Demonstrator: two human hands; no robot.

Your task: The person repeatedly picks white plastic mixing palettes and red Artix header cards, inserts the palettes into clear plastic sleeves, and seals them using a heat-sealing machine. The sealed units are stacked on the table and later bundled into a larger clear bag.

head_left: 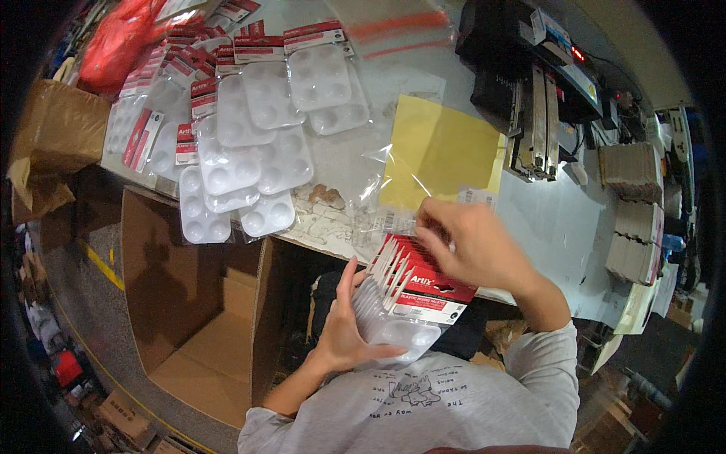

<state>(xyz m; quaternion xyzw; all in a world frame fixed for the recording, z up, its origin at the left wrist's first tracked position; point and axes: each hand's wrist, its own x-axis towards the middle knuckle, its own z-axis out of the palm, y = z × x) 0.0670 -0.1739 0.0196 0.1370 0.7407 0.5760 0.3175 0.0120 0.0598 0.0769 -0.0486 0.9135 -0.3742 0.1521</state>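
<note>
A thick stack of packaged white plastic paint palettes point(401, 333) with red-and-white header cards rests in my left hand point(344, 325), held close to my shirt. The thumb lies across the front palette and the fingers support the side of the stack. Above the header cards, my right hand point(473, 238) is curled, slightly blurred, with its fingertips pinched at the near edge of a clear plastic bag point(378, 200). Beneath that bag lies a yellow sheet point(431, 147) on the grey table point(537, 219). Barcode labels show near the bag's edge.
More packaged palettes point(261, 113) are spread in overlapping piles at the table's left, some overhanging its edge. Below stands an open cardboard box point(197, 325). A black machine with a metal bar point(533, 129) is at the back right, near stacks of cards point(634, 174).
</note>
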